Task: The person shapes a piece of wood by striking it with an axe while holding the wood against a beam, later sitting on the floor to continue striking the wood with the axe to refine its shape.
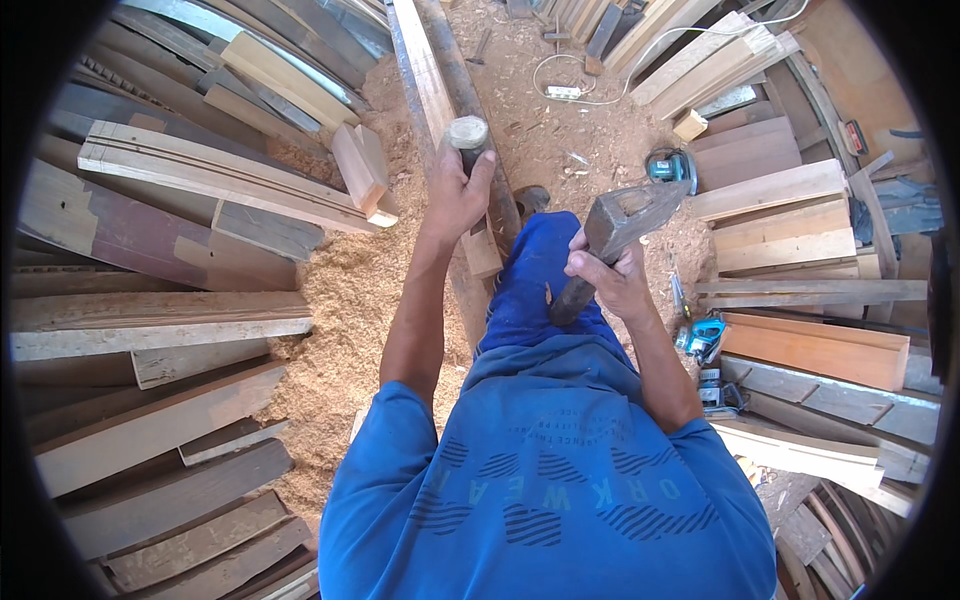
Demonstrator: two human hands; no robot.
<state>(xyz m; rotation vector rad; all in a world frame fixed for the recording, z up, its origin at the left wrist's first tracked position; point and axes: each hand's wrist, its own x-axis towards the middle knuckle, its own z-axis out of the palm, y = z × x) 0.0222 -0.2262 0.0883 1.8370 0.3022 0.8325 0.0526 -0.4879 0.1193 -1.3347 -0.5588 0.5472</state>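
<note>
1. The left hand wraps its fingers and thumb tight around a chisel, just under its rounded wooden top, and holds it upright over a long beam that runs away from the person across the sawdust floor. The hand sits so close under the striking end that a blow landing a little off could hit the thumb or knuckles.

2. The right hand closes its fingers around the handle of a hammer, gripping high, near the heavy head, which is raised beside the chisel. Held that short, the swing has little reach and may glance off the rounded top, kicking the chisel sideways out of its cut.

3. The cutting end of the chisel is hidden behind the hand and the beam, so I cannot tell how squarely it sits; a tilted edge could skid or split the wood.

4. The person's blue-trousered leg lies right beside the beam, in the path of a slipped tool.

5. Loose sawdust, stacked planks and a power saw with its white cable lie close around, and footing could shift mid-swing.
</note>
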